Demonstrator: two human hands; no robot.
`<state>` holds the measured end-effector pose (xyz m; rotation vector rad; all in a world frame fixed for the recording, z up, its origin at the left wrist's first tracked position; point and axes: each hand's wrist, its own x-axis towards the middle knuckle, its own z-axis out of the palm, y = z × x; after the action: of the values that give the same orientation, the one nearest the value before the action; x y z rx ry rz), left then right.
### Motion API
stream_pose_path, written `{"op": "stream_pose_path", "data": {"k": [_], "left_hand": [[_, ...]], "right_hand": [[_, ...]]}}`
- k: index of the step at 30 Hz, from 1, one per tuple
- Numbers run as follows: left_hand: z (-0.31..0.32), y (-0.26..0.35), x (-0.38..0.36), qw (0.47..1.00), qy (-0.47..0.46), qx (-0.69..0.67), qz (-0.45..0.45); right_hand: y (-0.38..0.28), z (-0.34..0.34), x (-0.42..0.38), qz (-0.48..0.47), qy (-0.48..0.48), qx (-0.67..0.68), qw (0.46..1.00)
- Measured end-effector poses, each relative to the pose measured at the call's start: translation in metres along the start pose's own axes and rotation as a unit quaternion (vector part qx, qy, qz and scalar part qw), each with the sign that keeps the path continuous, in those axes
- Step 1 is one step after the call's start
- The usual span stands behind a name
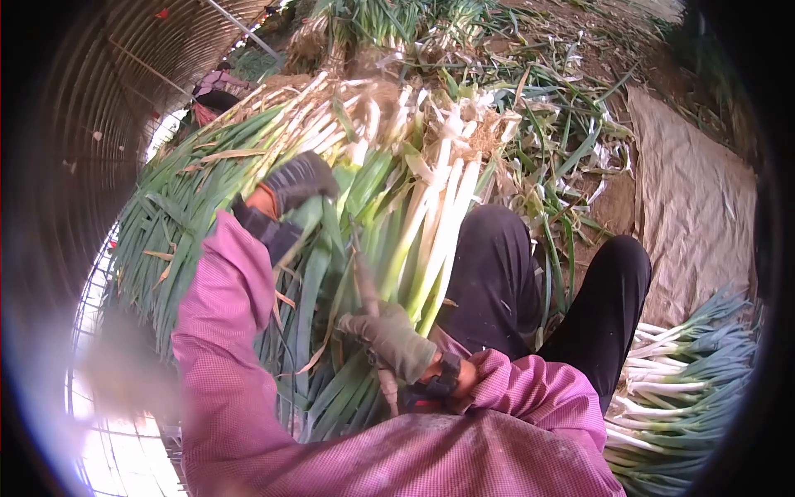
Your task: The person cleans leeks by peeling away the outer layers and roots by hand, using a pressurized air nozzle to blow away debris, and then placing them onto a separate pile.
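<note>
Large green onions with white stalks and long green leaves (178, 207) lie in a thick heap in front of me. My left hand (302, 182), in a dark glove, is closed at the heap's middle, around green leaves that show just below its fingers. Lower and to the right, my right hand (389, 340), in a grey-green glove, is wrapped round a slim brownish tool (364, 282) with a thin pointed tip toward the heap. Beside that hand, several thick white stalks (435, 224) lie with their roots up and away from me.
My dark-trousered knees (493, 257) are bent at the right. Loose leaf scraps (571, 132) cover the soil beyond. A tan cloth (691, 207) lies far right, above a row of onions (679, 389). Another person (219, 87) is partly visible at the upper left, by the ribbed tunnel wall (83, 166).
</note>
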<state>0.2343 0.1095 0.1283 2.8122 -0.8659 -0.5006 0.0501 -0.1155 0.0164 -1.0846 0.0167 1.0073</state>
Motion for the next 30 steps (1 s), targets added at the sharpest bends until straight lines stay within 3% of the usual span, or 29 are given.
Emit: {"op": "stream_pose_path", "data": {"k": [1,2,4,7,9,10,11,12,13,14,15,16,18,20,21,22,23,24,25,26,27,30], "left_hand": [[-0.009,0.027,-0.007,0.990,0.094,0.028,0.103],[-0.009,0.007,-0.002,0.973,0.108,0.099,0.179],[-0.002,0.011,0.007,0.962,0.088,0.134,0.222],[-0.004,0.049,0.005,0.989,0.090,0.083,0.087],[-0.001,0.041,0.018,0.984,0.112,-0.136,-0.031],[-0.001,0.045,0.022,0.958,0.122,-0.243,-0.090],[-0.001,0.051,0.022,0.843,0.201,-0.466,-0.180],[-0.020,0.040,0.038,0.796,0.163,-0.539,-0.221],[-0.027,0.002,0.053,0.740,0.179,-0.620,-0.190],[-0.046,0.005,0.066,0.721,0.176,-0.657,-0.133],[-0.059,-0.010,0.076,0.787,0.190,-0.586,-0.029],[-0.069,-0.012,0.093,0.701,0.181,-0.689,0.031],[-0.068,-0.006,0.105,0.657,0.229,-0.716,0.058],[-0.052,0.001,0.103,0.735,0.273,-0.621,0.026],[-0.040,0.009,0.098,0.782,0.270,-0.557,-0.072],[-0.027,-0.004,0.096,0.811,0.211,-0.519,-0.165],[-0.006,-0.009,0.089,0.870,0.218,-0.369,-0.243],[0.009,-0.012,0.086,0.917,0.154,-0.132,-0.345],[0.042,-0.062,0.084,0.953,0.122,0.211,-0.179],[0.050,-0.024,0.071,0.925,0.090,0.162,-0.331],[0.070,-0.021,0.054,0.924,0.144,0.097,-0.340],[0.103,-0.024,0.042,0.887,0.208,0.137,-0.388]], "right_hand": [[-0.001,0.000,-0.001,-0.009,-0.009,0.000,1.000],[-0.004,0.000,-0.001,-0.020,-0.018,0.002,1.000],[-0.015,-0.003,-0.010,-0.043,-0.032,0.001,0.999],[-0.025,-0.006,-0.003,-0.046,-0.015,0.004,0.999],[-0.026,-0.010,0.008,-0.004,-0.004,0.010,1.000],[-0.025,-0.012,0.016,0.032,-0.005,0.018,0.999],[-0.022,-0.014,0.023,0.065,-0.007,0.026,0.998],[-0.015,-0.014,0.031,0.067,-0.009,0.027,0.997],[-0.008,-0.014,0.039,0.068,-0.011,0.027,0.997],[-0.005,-0.014,0.043,0.068,-0.011,0.027,0.997],[-0.004,-0.013,0.040,0.058,-0.001,0.040,0.998],[-0.004,-0.013,0.036,0.048,0.010,0.053,0.997],[-0.003,-0.016,0.032,0.036,0.022,0.065,0.997],[-0.002,-0.020,0.032,0.031,0.024,0.072,0.997],[-0.002,-0.022,0.033,0.030,0.026,0.079,0.996],[0.000,-0.023,0.033,0.037,0.026,0.088,0.995],[0.001,-0.022,0.033,0.044,0.023,0.096,0.994],[0.003,-0.021,0.034,0.025,0.020,0.107,0.994],[0.005,-0.021,0.033,0.006,0.016,0.118,0.993],[0.006,-0.021,0.033,-0.013,0.012,0.128,0.992],[0.006,-0.021,0.033,-0.018,0.016,0.115,0.993],[-0.001,-0.024,0.025,-0.038,0.023,0.093,0.995]]}}
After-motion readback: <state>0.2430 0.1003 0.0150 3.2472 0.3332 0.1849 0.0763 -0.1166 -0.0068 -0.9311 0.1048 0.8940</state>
